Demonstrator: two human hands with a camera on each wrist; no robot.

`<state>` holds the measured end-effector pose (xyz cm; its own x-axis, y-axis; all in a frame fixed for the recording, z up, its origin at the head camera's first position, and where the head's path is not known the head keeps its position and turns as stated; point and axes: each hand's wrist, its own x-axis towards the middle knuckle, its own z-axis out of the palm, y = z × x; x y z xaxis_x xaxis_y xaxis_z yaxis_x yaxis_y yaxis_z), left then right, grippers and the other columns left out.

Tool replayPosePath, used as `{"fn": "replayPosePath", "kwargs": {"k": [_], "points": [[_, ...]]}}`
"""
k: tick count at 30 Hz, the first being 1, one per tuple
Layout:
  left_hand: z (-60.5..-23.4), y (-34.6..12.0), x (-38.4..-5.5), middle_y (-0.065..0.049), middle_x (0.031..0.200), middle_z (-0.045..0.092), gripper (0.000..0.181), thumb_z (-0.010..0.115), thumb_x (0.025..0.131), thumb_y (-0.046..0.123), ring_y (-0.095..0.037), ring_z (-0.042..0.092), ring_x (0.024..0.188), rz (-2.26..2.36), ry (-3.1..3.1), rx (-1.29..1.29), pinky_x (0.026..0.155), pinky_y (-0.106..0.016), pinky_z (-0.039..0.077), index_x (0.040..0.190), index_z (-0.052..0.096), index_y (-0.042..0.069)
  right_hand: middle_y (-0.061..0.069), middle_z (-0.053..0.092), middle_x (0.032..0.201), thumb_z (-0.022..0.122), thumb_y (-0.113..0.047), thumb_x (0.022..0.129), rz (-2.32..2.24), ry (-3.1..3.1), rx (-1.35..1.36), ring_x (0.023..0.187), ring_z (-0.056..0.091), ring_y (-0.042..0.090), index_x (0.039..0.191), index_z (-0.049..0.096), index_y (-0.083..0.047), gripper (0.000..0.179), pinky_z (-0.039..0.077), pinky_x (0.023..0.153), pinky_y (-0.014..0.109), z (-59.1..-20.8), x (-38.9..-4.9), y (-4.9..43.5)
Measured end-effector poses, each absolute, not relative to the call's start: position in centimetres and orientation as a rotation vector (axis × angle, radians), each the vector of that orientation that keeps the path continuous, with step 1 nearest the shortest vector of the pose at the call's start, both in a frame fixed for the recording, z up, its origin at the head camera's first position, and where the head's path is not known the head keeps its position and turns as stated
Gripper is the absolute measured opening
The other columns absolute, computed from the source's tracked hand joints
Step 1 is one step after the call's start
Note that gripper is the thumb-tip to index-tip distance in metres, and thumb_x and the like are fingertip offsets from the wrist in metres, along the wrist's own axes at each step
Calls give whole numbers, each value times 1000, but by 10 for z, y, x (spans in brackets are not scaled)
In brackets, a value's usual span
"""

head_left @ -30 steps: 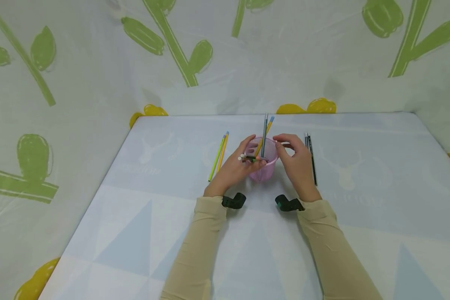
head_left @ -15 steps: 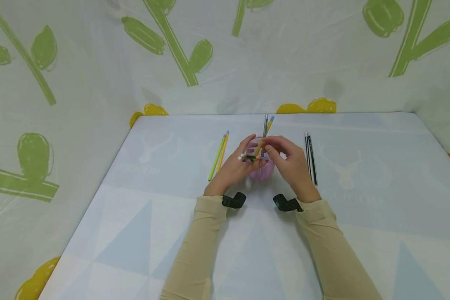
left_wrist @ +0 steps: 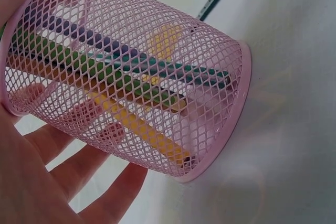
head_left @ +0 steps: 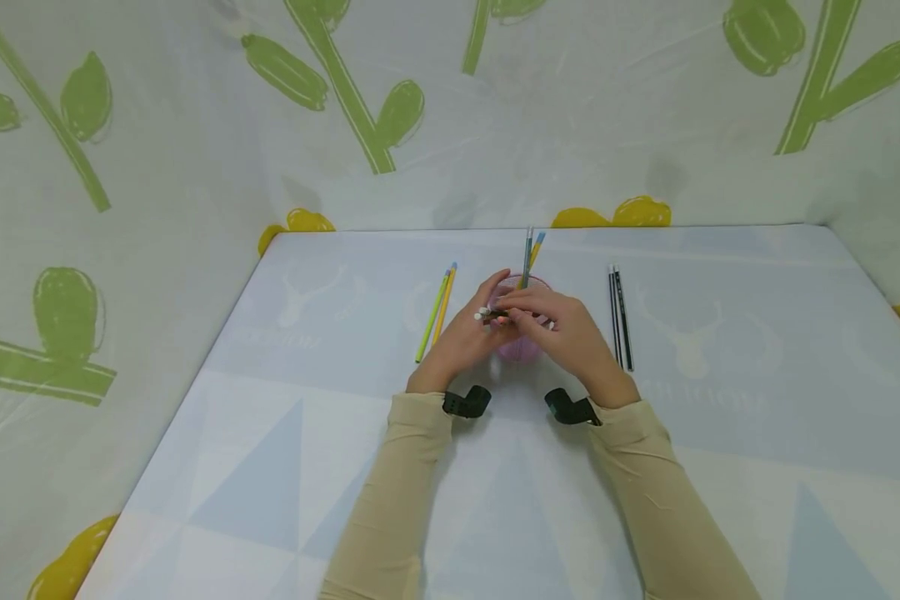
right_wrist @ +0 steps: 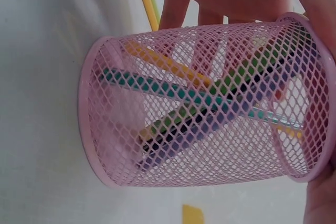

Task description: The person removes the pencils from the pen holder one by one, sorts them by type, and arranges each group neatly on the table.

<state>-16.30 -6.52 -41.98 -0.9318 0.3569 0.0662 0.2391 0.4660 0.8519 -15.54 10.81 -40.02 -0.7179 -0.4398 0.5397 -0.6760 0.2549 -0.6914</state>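
Note:
A pink mesh pencil cup point(head_left: 521, 348) stands on the table with several pencils leaning inside it. My left hand point(head_left: 461, 342) grips its left side, fingers spread around the mesh in the left wrist view. My right hand point(head_left: 573, 333) reaches over the rim and pinches the white-ended pencils point(head_left: 483, 314) beside the left thumb. At the back of the cup a teal pencil point(head_left: 527, 257) and a yellow pencil point(head_left: 538, 247) stick up. Through the mesh, a green pencil point(left_wrist: 118, 77) and a purple pencil point(left_wrist: 86, 36) lie slanted. The right fingertips are partly hidden.
Left of the cup lie a lime-green pencil point(head_left: 432, 321) and another yellow pencil point(head_left: 445, 304), side by side. Two black pencils point(head_left: 624, 321) lie to the right of the right hand. A wall with painted plants point(head_left: 450, 150) rises behind the table's back edge.
My right hand has moved left from the cup's right rim, past the teal and yellow pencils, to the white-ended pencils. The upright pencils have shifted slightly left. The left hand keeps its grip.

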Motion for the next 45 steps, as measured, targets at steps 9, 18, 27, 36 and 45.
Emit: {"fn": "replayPosePath", "kwargs": {"k": [9, 18, 27, 36, 45], "points": [[-419, -67, -164, 2, 137, 36, 78, 60, 81, 44, -10, 39, 119, 1498, 2573, 621, 98, -34, 32, 142, 14, 27, 1, 59, 113, 60, -9, 85, 1296, -2324, 1136, 108, 50, 17, 109, 64, -11, 25, 36, 93, 36, -396, -155, 107], [-424, -66, -156, 4, 139, 33, 78, 62, 80, 43, -13, 36, 123, 1434, 2628, 511, 99, -37, 31, 140, 14, 35, 1, 58, 109, 63, -7, 82, 1349, -2299, 979, 93, 53, 13, 106, 64, -8, 24, 45, 72, 29, -401, -150, 108], [-438, -67, -142, -1, 132, 38, 77, 58, 76, 57, -16, 41, 116, 1580, 2600, 472, 93, -44, 36, 136, 15, 37, 12, 61, 93, 45, -9, 93, 1848, -2032, 632, 74, 56, 21, 107, 50, -3, 16, 46, 67, 25, -384, -138, 119], [-421, -58, -119, -12, 136, 34, 73, 56, 83, 32, -28, 33, 124, 1807, 2391, 525, 98, -45, 30, 138, 11, 16, 20, 59, 73, 41, -13, 95, 2094, -1577, 391, 52, 52, 23, 118, 42, -1, 26, 46, 53, 26, -374, -126, 141], [-436, -65, -108, -5, 136, 33, 67, 56, 86, 29, -17, 32, 123, 1812, 2308, 387, 101, -35, 26, 139, 18, 22, 17, 51, 73, 38, -3, 92, 2252, -1353, 185, 58, 44, 22, 126, 43, -5, 35, 39, 46, 22, -393, -131, 164]]}}
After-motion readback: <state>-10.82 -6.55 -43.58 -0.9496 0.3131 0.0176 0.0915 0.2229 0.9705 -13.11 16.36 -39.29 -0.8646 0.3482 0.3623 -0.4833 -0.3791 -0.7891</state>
